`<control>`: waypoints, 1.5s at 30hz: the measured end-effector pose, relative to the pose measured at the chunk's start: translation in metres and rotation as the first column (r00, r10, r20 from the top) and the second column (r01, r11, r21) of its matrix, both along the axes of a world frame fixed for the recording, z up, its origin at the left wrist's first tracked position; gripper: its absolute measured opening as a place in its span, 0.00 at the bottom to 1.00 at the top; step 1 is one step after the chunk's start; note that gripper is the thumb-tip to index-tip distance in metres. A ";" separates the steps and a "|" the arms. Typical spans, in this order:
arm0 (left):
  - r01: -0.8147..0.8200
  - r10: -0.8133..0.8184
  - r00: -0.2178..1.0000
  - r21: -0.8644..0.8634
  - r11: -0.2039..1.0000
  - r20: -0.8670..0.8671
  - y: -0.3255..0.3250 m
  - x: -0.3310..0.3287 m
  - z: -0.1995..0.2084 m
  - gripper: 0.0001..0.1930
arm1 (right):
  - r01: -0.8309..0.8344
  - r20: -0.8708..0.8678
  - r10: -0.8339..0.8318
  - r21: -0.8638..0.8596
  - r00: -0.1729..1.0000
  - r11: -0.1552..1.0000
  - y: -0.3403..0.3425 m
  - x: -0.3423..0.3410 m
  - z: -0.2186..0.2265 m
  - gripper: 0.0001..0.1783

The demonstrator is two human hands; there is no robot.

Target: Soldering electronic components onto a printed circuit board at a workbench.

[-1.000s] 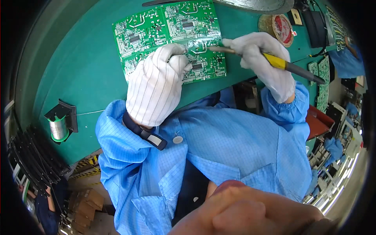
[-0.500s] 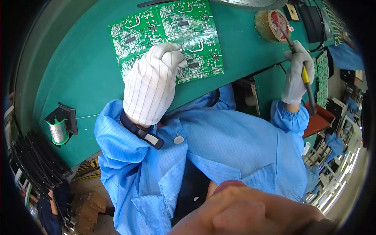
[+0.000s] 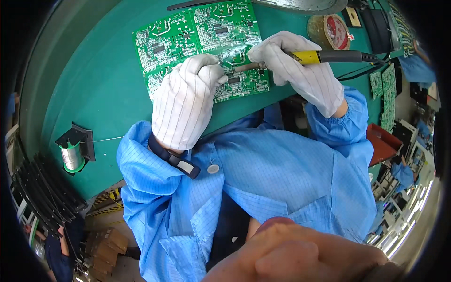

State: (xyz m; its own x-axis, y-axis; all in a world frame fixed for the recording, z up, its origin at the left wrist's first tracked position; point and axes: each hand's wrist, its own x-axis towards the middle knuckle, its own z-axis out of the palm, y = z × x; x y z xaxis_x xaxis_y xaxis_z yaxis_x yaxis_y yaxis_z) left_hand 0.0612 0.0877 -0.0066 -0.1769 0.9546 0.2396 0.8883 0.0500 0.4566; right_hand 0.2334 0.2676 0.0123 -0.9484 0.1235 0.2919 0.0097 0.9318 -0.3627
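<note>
- Across the green work surface (image 3: 108, 70), toward its far edge, lies a green circuit-board panel (image 3: 206, 42) made of four joined boards, placed in front of the person.
- The left hand (image 3: 185, 101), in a white striped glove, rests over the panel's near edge, covering part of the lower boards; its thumb and fingertips are gathered together, but I cannot tell whether anything is pinched between them.
- The right hand (image 3: 300, 77), also gloved, is clamped around a soldering iron (image 3: 306, 57) with a yellow and dark grip.
- The iron's shaft points left over the lower right board, its end close to the left fingertips; whether it touches the board I cannot tell.
- A dark cable (image 3: 373, 58) leaves the iron's rear end toward the right.
- At the left, a solder spool (image 3: 72, 157) sits at a black holder (image 3: 85, 141); a thin wire (image 3: 108, 139) runs from there to the left sleeve (image 3: 141, 157).
- Beyond the right hand stands a tape roll (image 3: 321, 33).
</note>
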 end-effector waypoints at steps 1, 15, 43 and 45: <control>-0.001 0.001 1.000 -0.003 1.000 0.000 0.000 0.000 0.000 0.09 | -0.003 -0.006 0.003 0.000 1.000 1.000 0.000 0.000 -0.001 0.12; 0.005 -0.005 1.000 -0.003 1.000 -0.002 -0.001 -0.002 -0.001 0.09 | 0.029 0.028 -0.027 -0.070 0.999 0.997 0.000 0.001 -0.002 0.13; -0.053 0.042 0.995 0.115 0.992 0.090 -0.018 -0.017 0.008 0.08 | 0.445 0.153 -0.485 -0.688 0.861 0.573 -0.002 0.035 0.024 0.12; -0.062 0.052 0.995 0.117 0.991 0.088 -0.023 -0.020 0.008 0.09 | 0.492 0.104 -0.562 -0.628 0.821 0.603 -0.003 0.052 0.026 0.14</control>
